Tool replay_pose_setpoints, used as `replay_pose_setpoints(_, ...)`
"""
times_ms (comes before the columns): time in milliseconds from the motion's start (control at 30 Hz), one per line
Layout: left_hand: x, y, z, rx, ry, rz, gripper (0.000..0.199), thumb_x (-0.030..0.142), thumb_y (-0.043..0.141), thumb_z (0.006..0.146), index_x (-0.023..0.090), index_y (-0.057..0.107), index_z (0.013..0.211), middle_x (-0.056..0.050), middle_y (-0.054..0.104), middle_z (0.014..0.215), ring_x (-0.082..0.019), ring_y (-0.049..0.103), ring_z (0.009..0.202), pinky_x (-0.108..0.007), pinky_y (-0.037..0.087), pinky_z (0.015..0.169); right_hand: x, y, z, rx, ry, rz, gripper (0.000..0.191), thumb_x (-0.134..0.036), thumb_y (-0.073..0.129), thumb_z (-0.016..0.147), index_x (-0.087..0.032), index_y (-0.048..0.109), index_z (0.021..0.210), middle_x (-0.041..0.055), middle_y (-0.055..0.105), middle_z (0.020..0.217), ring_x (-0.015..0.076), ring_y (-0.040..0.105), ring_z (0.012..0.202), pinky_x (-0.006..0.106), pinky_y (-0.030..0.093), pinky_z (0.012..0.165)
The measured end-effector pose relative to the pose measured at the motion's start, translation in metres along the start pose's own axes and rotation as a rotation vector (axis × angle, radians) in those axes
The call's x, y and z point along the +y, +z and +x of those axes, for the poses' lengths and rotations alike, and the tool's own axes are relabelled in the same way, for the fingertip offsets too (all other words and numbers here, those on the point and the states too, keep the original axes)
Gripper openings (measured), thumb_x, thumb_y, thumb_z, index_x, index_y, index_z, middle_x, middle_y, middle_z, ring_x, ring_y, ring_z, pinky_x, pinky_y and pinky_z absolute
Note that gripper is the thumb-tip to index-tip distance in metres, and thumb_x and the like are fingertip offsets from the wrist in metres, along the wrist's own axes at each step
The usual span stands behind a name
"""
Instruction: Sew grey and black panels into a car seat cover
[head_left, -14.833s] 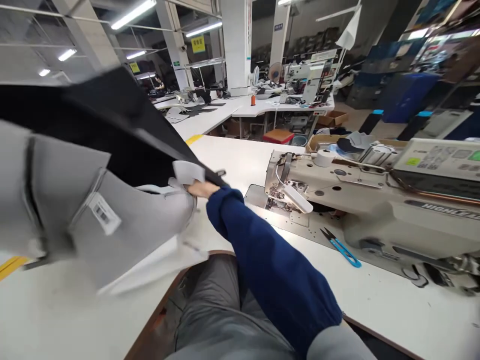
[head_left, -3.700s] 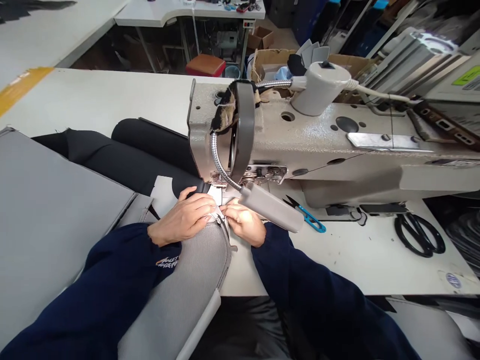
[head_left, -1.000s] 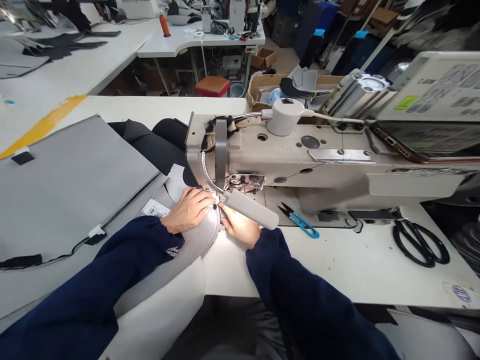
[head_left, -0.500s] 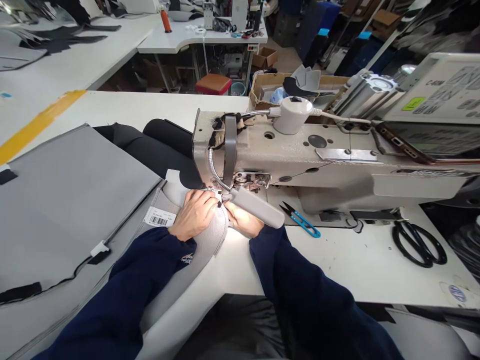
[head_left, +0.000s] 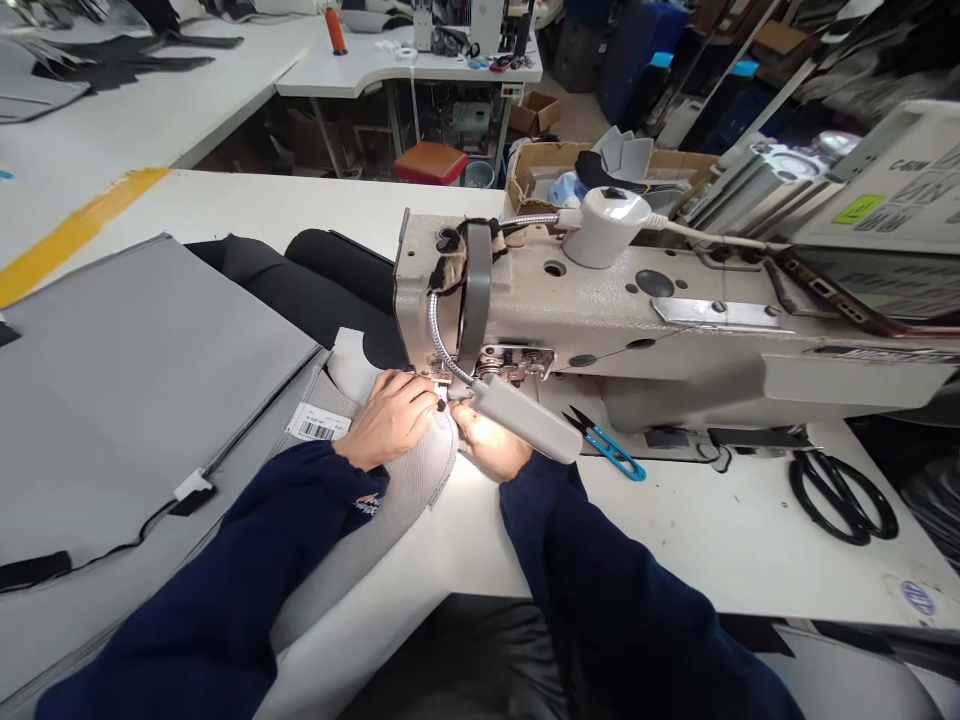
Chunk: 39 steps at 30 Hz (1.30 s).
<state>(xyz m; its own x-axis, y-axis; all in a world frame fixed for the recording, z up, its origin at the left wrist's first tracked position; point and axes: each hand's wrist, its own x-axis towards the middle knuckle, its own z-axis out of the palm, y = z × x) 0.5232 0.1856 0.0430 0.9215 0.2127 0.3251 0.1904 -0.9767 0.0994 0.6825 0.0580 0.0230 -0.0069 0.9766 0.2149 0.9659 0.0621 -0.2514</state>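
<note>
A grey fabric panel (head_left: 405, 500) with a curved, stitched edge lies under the head of a sewing machine (head_left: 517, 290). My left hand (head_left: 388, 420) rests on top of it, fingers bent and pressed together, gripping the cloth close to the needle area. On the panel's right edge, my right hand (head_left: 491, 440) pinches the fabric, its fingertips partly hidden by the lamp (head_left: 529, 418). A white barcode label (head_left: 319, 422) sits on the cloth left of my left hand. The needle and presser foot are mostly hidden.
Blue thread snips (head_left: 613, 455) and black-handled scissors (head_left: 844, 497) lie on the table at the right. A large grey panel (head_left: 150, 390) and dark padded fabric (head_left: 300, 290) spread over the left side. Behind the machine stands a cardboard box (head_left: 540, 165).
The view has shifted slightly, so the machine appears a little further right. Both hands stay at the same spot on the fabric, with hardly any visible movement.
</note>
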Motion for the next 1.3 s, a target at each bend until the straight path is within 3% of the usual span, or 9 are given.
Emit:
replay_pose_setpoints(133, -0.014, 0.003, 0.003, -0.028, 0.064, -0.088, 0.028, 0.022, 0.038, 0.096, 0.018, 0.066, 0.098, -0.009, 0.066, 0.102, -0.024, 0.052, 0.096, -0.042, 0.036, 0.090, -0.002, -0.001, 0.002, -0.079, 0.017, -0.018, 0.020, -0.015, 0.049, 0.086, -0.016, 0.065, 0.096, 0.0082, 0.066, 0.090, 0.0227, 0.056, 0.088, 0.033, 0.040, 0.086)
replay_pose_setpoints(267, -0.013, -0.001, 0.007, -0.124, -0.026, -0.175, 0.032, 0.021, 0.036, 0.096, 0.019, 0.065, 0.108, -0.008, 0.067, 0.103, -0.023, 0.054, 0.097, -0.041, 0.035, 0.090, -0.003, 0.000, -0.001, -0.077, 0.002, 0.000, 0.022, -0.016, 0.052, 0.085, -0.016, 0.066, 0.102, 0.0069, 0.067, 0.086, 0.0217, 0.057, 0.082, 0.032, 0.041, 0.080)
replay_pose_setpoints(467, 0.025, -0.017, 0.010, -0.252, -0.284, -0.103, 0.030, 0.036, 0.040, 0.097, 0.023, 0.068, 0.096, -0.005, 0.066, 0.102, -0.023, 0.055, 0.098, -0.040, 0.038, 0.086, -0.005, 0.007, -0.014, 0.181, 0.119, 0.098, 0.029, -0.021, 0.047, 0.091, -0.018, 0.067, 0.112, 0.0096, 0.068, 0.105, 0.0245, 0.059, 0.099, 0.034, 0.040, 0.095)
replay_pose_setpoints(600, 0.057, -0.009, 0.004, -0.139, -0.487, 0.019, 0.033, 0.049, 0.054, 0.089, 0.022, 0.064, 0.105, -0.009, 0.065, 0.108, -0.029, 0.053, 0.105, -0.046, 0.038, 0.091, 0.000, 0.015, -0.018, 0.163, 0.240, 0.182, 0.035, -0.019, 0.045, 0.090, -0.018, 0.064, 0.119, 0.0105, 0.065, 0.104, 0.0266, 0.057, 0.102, 0.037, 0.041, 0.095)
replay_pose_setpoints(667, 0.065, -0.001, -0.001, -0.061, -0.525, 0.041, 0.038, 0.049, 0.061, 0.085, 0.021, 0.062, 0.110, -0.011, 0.065, 0.111, -0.031, 0.053, 0.106, -0.048, 0.037, 0.093, 0.004, 0.018, -0.018, 0.122, 0.230, 0.185, 0.040, -0.017, 0.045, 0.088, -0.019, 0.061, 0.125, 0.0113, 0.063, 0.108, 0.0280, 0.054, 0.106, 0.040, 0.041, 0.095)
replay_pose_setpoints(800, 0.059, 0.008, -0.006, -0.014, -0.479, -0.009, 0.037, 0.039, 0.066, 0.080, 0.020, 0.062, 0.112, -0.011, 0.064, 0.117, -0.030, 0.054, 0.108, -0.045, 0.039, 0.093, 0.006, 0.017, -0.016, 0.078, 0.160, 0.160, 0.039, -0.015, 0.047, 0.086, -0.019, 0.061, 0.122, 0.0127, 0.059, 0.117, 0.0296, 0.047, 0.113, 0.042, 0.036, 0.097)
replay_pose_setpoints(967, 0.043, 0.004, -0.005, -0.053, -0.408, -0.093, 0.032, 0.032, 0.063, 0.080, 0.022, 0.063, 0.110, -0.007, 0.067, 0.114, -0.028, 0.056, 0.106, -0.042, 0.039, 0.089, 0.003, 0.019, -0.019, 0.104, 0.253, 0.158, 0.031, -0.022, 0.044, 0.089, -0.016, 0.061, 0.114, 0.0133, 0.056, 0.114, 0.0292, 0.044, 0.108, 0.041, 0.037, 0.093)
replay_pose_setpoints(1133, 0.037, -0.001, -0.003, -0.063, -0.330, -0.131, 0.024, 0.032, 0.065, 0.079, 0.022, 0.065, 0.101, -0.006, 0.066, 0.116, -0.027, 0.058, 0.103, -0.042, 0.038, 0.091, 0.004, 0.022, -0.021, 0.088, 0.279, 0.174, 0.029, -0.027, 0.042, 0.093, -0.018, 0.062, 0.112, 0.0111, 0.057, 0.107, 0.0269, 0.046, 0.100, 0.040, 0.037, 0.090)
replay_pose_setpoints(1300, 0.035, -0.002, 0.000, -0.022, -0.321, -0.123, 0.022, 0.035, 0.068, 0.076, 0.022, 0.064, 0.094, -0.007, 0.067, 0.110, -0.027, 0.058, 0.104, -0.043, 0.039, 0.092, 0.000, 0.006, -0.018, -0.002, 0.197, 0.180, 0.030, -0.023, 0.040, 0.095, -0.020, 0.064, 0.113, 0.0085, 0.060, 0.098, 0.0231, 0.050, 0.090, 0.035, 0.037, 0.086)
